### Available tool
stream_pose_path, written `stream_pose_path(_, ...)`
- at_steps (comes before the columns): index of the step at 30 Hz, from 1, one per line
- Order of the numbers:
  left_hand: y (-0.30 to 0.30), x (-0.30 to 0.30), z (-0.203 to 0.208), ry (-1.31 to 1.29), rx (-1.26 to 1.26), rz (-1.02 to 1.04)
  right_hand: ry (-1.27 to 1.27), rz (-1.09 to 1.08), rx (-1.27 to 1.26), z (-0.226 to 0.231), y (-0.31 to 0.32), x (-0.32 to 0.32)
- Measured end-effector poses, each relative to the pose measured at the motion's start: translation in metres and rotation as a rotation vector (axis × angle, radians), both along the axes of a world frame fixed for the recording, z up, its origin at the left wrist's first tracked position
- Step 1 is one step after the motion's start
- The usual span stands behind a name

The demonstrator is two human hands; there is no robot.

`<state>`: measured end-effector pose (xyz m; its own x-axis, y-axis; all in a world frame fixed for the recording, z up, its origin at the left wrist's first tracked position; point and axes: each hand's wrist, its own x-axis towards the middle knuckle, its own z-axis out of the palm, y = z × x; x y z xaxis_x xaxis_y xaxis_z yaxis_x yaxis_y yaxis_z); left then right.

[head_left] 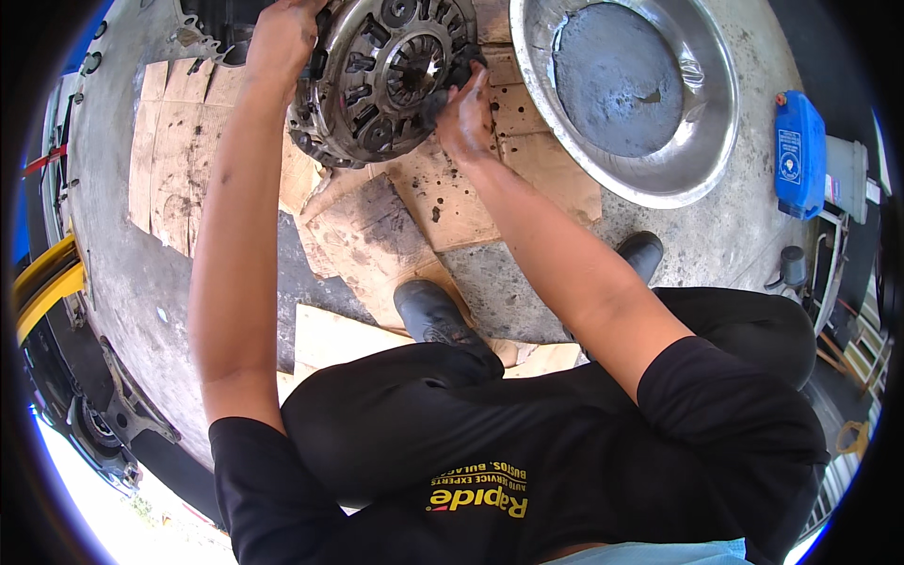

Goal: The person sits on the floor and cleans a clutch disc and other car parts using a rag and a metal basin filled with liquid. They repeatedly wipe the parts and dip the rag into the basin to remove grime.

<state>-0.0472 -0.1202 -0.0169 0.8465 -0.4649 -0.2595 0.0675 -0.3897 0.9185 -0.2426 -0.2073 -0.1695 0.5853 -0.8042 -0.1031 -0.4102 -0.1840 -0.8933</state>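
Note:
A round, greasy metal clutch pressure plate (353, 94), with a ring of spring fingers round its central hole, stands at the top of the head view over cardboard. My left hand (285, 33) is closed on its upper left edge, the fingertips partly hidden. At the plate's right side, my right hand (466, 121) is closed round a dark, wet-looking rag (433, 108), which presses against the rim. Grime darkens the fingers of both hands.
A wide metal basin (650, 184) of murky grey liquid sits to the right. Stained cardboard sheets (377, 226) cover the floor around my boots (428, 311). Farther right stands a blue plastic jug (799, 155); a yellow curved bar (52, 287) is at far left.

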Motion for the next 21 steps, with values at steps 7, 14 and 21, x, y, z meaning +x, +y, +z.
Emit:
stream_pose_path(7,0.002,-0.002,-0.004,-0.031,0.021,0.021,0.053,0.144,0.276,0.018,-0.010,-0.037)
stream_pose_path(14,-0.010,-0.009,0.006,-0.036,0.098,0.034,0.117,0.124,-0.024,-0.013,-0.026,-0.018)
stream_pose_path(21,-0.009,-0.015,0.003,0.023,-0.016,-0.049,0.039,0.105,0.333,-0.010,-0.049,-0.021)
